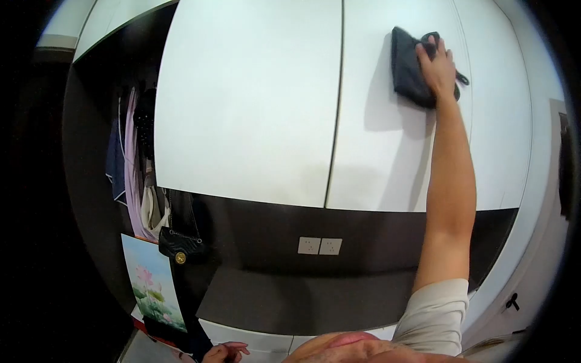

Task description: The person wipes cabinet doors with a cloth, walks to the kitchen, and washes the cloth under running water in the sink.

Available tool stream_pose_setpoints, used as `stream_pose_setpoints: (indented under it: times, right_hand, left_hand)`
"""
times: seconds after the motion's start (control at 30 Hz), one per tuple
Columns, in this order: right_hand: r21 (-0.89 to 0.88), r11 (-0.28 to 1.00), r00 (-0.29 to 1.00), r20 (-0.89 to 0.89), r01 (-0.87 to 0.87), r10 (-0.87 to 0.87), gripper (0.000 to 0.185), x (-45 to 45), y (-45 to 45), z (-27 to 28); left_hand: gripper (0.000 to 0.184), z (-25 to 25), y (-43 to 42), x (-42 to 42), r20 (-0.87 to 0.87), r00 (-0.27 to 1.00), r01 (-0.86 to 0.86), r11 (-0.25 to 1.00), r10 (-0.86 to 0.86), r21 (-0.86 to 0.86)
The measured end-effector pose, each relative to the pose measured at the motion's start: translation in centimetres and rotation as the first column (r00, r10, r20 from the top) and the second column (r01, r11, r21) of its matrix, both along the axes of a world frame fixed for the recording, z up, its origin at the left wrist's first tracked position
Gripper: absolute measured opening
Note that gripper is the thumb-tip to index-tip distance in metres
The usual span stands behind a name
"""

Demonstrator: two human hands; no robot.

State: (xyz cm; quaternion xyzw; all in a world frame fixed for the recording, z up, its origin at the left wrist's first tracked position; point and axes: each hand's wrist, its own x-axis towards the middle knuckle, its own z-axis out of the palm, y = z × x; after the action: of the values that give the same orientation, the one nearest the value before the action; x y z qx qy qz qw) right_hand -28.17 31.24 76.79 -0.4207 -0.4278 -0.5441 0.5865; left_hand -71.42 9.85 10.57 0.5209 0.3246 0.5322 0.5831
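Note:
My right hand (437,68) is raised high and holds a dark grey cloth (410,75) flat against the upper white cabinet door (387,163). The fingers point upward over the cloth, and a dark strip or loop sticks out to the right of the wrist. Low in the view, my left hand (227,351) hangs near the lower white cabinet front, its fingers loosely stretched and holding nothing visible. The bottom edge cuts off part of it.
A dark shelf (290,302) runs below the cabinet, with wall sockets (319,246) behind it. On the left hang clothes (130,157) and a black chain handbag (180,243), above a lotus picture (154,284). A door handle (512,302) shows at right.

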Motion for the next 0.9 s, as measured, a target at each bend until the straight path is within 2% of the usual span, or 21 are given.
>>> stream_pose_setpoints:
  times: [0.1,0.13,0.17,0.2,0.23,0.3,0.33,0.4,0.47,0.5,0.53,0.57,0.6,0.67,0.77,0.8,0.9]
  right_hand:
    - [0.024,0.998,0.996,0.058,0.064,-0.066,0.065,-3.4,0.5,2.0]
    - [0.034,0.997,0.979,0.189,0.076,-0.081,0.064,-5.1,0.2,1.7]
    - [0.088,0.995,0.960,0.279,-0.037,0.011,0.059,-7.6,0.2,0.3]
    - [-0.019,0.992,0.925,0.358,-0.127,0.125,0.056,-10.6,-2.2,-2.2]
    - [0.027,0.985,0.848,0.512,-0.171,0.133,0.054,-12.0,-1.8,-3.6]
    - [-0.013,0.997,0.773,0.630,-0.079,0.070,0.056,-14.0,-2.5,-8.1]
    - [-0.051,0.996,0.778,0.623,-0.071,0.088,0.057,-13.8,-2.7,-9.8]
    - [-0.111,0.992,0.787,0.606,-0.059,0.115,0.055,-11.9,-2.4,-9.6]
    - [-0.102,0.976,0.851,0.479,-0.191,0.216,0.052,-8.8,-2.3,-5.8]
    - [-0.110,0.975,0.917,0.332,-0.194,0.220,0.052,-7.0,-1.9,-3.3]
    - [-0.040,0.995,0.962,0.253,-0.093,0.100,0.056,-5.4,-1.0,-1.1]
    - [-0.044,0.997,0.983,0.172,-0.064,0.071,0.060,-5.3,-0.8,0.1]
    - [-0.025,0.999,0.986,0.163,0.036,-0.031,0.061,-6.0,-0.8,1.1]
    - [0.014,1.000,0.987,0.162,0.008,-0.011,0.059,-7.1,0.3,1.1]
    - [-0.068,0.994,0.914,0.392,-0.087,0.106,0.055,-11.3,-1.5,-3.9]
    - [0.001,1.000,0.886,0.463,-0.025,0.022,0.054,-12.0,-1.2,-5.9]
    - [-0.026,0.999,0.860,0.510,-0.026,0.036,0.052,-10.5,-1.4,-7.3]
  left_hand:
    - [0.074,0.1,-0.3,-1.0,0.013,0.995,-0.094,0.996,0.094,0.008]
    - [0.073,-0.3,-0.2,-1.1,0.017,0.996,-0.088,0.996,0.087,0.002]
    - [0.073,-0.9,0.1,-1.1,0.022,0.997,-0.075,0.997,0.075,-0.005]
    - [0.072,-1.4,0.8,-0.7,0.024,0.998,-0.056,0.998,0.056,-0.010]
    - [0.071,-1.7,1.5,-0.3,0.028,1.000,-0.010,1.000,0.009,0.020]
    - [0.069,-2.1,2.7,0.3,0.021,0.997,0.076,0.994,-0.078,0.077]
    - [0.068,-2.0,2.8,0.7,-0.039,0.997,0.068,0.997,-0.066,0.034]
    - [0.067,-1.5,3.1,1.3,-0.151,0.988,0.028,0.999,-0.034,-0.040]
    - [0.066,0.6,1.6,1.1,-0.089,0.995,0.034,0.999,-0.037,-0.035]
    - [0.066,1.1,0.6,0.7,-0.057,0.998,0.032,0.999,-0.034,-0.039]
    - [0.066,0.5,0.0,0.2,-0.025,0.999,0.032,0.999,-0.033,-0.031]
    - [0.067,-0.5,-0.6,-0.5,0.009,0.999,0.032,0.999,-0.032,-0.023]
    - [0.067,-0.9,-1.3,-0.8,0.044,0.998,0.036,0.999,-0.035,-0.016]
    - [0.069,-1.2,-2.8,-1.0,0.088,0.996,-0.021,0.998,0.026,-0.053]
    - [0.070,-2.8,-3.6,-2.1,0.146,0.989,0.018,0.996,-0.004,-0.091]
    - [0.071,-4.0,-3.7,-2.4,0.169,0.985,0.047,0.994,-0.029,-0.101]
    - [0.070,-6.3,-3.9,-3.2,0.070,0.995,0.082,0.992,-0.075,-0.100]
